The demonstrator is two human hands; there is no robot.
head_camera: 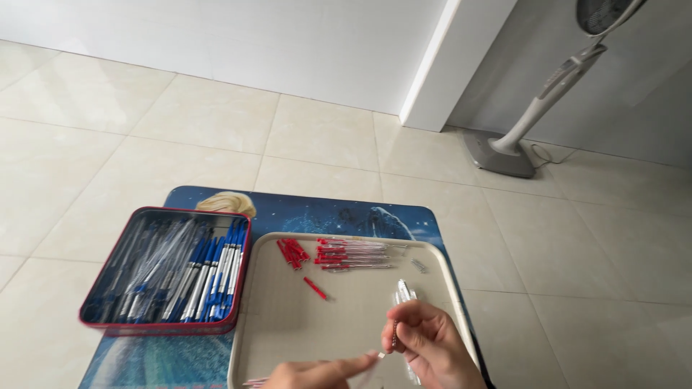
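My right hand is low over a beige tray, its fingers pinched on a small pen part, with clear pen barrels just beyond it. My left hand enters at the bottom edge, fingertips touching a thin clear piece that meets the right hand. On the tray's far side lie red pen caps, several clear pens with red ends and one loose red cap.
A red-rimmed tin packed with blue and clear pens sits left of the tray, both on a small blue picture-printed table. Beige floor tiles surround it. A standing fan base and white wall corner stand at the back right.
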